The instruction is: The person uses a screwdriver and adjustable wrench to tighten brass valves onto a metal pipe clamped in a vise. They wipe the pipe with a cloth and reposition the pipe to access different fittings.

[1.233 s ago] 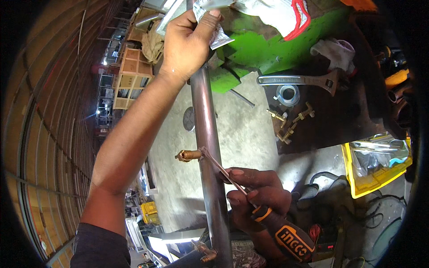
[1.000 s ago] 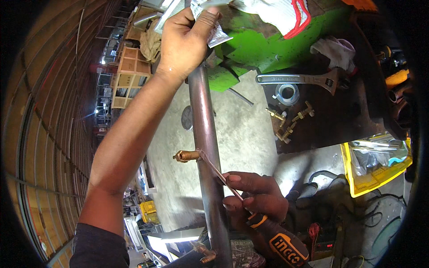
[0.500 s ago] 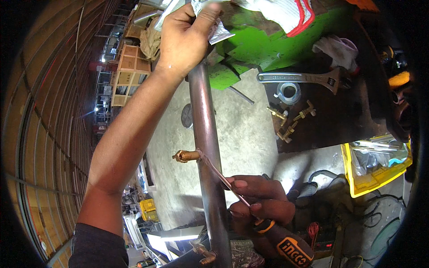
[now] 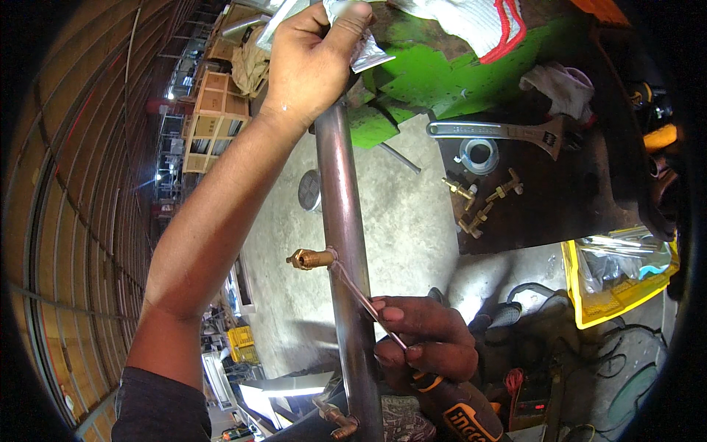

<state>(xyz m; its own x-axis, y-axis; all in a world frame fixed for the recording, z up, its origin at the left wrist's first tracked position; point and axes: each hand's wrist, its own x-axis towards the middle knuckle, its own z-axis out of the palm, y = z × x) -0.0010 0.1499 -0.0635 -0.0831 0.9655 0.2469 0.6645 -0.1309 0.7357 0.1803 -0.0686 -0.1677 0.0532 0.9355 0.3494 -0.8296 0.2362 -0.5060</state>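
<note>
A dark metal pipe (image 4: 341, 184) runs from the top middle down to the lower edge. On its left side, a brass fitting (image 4: 312, 258) sticks out, and a second fitting (image 4: 335, 420) sits lower down. At the top, my left hand (image 4: 313, 62) is closed on a crumpled silvery plastic sheet (image 4: 372, 55) by the pipe's upper end. My right hand (image 4: 431, 335) pinches a thin metal rod (image 4: 359, 295), whose far end meets the base of the brass fitting. Just below those fingers is a black-and-orange handle (image 4: 460, 409); whether it joins the rod is hidden.
To the right, a dark tabletop (image 4: 582, 206) bears an adjustable wrench (image 4: 508, 132), a clear tape roll (image 4: 479, 156) and several brass fittings. White gloves with red trim (image 4: 479, 22) lie on green metal (image 4: 434, 88). A yellow basket (image 4: 582, 317) stands beyond, near cables (image 4: 537, 295).
My right hand has shifted slightly left, with the rod's end still at the fitting. My left hand and the pipe appear a little further right.
</note>
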